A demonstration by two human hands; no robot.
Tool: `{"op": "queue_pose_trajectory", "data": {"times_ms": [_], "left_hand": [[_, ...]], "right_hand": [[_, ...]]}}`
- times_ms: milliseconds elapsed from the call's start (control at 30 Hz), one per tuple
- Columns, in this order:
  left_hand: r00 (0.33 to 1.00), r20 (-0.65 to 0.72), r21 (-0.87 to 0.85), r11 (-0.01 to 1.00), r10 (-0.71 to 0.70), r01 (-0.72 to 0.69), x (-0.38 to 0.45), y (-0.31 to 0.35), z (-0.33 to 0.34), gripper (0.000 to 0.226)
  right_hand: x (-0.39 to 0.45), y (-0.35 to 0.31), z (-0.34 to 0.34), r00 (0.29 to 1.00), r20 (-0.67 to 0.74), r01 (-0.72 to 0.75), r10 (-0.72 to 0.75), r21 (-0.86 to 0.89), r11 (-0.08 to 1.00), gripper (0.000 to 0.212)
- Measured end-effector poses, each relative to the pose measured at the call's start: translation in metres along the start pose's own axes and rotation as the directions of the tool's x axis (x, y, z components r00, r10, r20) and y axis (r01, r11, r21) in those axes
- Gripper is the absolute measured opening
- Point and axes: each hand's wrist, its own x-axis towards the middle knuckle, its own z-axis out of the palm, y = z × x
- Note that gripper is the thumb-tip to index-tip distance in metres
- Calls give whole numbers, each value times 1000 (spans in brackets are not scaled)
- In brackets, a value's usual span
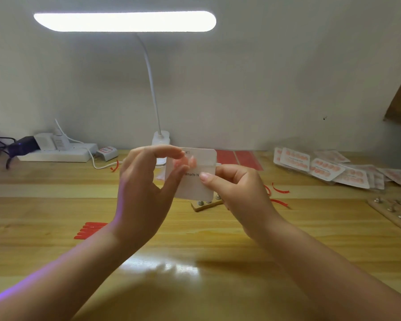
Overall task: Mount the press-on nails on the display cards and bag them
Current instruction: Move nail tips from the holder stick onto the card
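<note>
A person holds a white display card [195, 174] up over a wooden desk [195, 251], below a lit desk lamp [125, 21]. The right hand [236, 193] pinches the card's right edge, thumb on the printed face and the other fingers curled behind it. The left hand [146, 186] is at the card's left side, with the thumb and forefinger closing near a few pink press-on nails [185, 162] on the upper row; whether they actually pinch a nail or only touch it cannot be told.

The card stands nearly upright, its printed face toward the person. Its long axis runs left to right, tilted slightly down to the right, with the text reading level.

As a judgement, the work is midway. To the right of the gripping hand, near the desk's far edge, lies a pile of finished nail cards [329, 167], some apparently bagged. This card shows only part of one row filled, so mounting and bagging remain. Red tape strips [90, 230] lie left of the hands.
</note>
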Motion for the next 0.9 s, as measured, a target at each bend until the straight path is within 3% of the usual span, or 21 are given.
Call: {"op": "queue_pose_trajectory", "data": {"times_ms": [167, 667, 900], "left_hand": [[998, 26, 25, 998, 59, -60, 3, 4, -2, 17], [996, 88, 41, 999, 16, -20, 6, 2, -7, 24], [984, 60, 143, 974, 167, -174, 6, -5, -5, 18]], "right_hand": [[-1, 0, 2, 1000, 5, -9, 9, -77, 997, 16], [-4, -10, 7, 997, 69, 54, -45, -145, 988, 35], [-3, -11, 3, 993, 88, 90, -77, -156, 984, 34]]}}
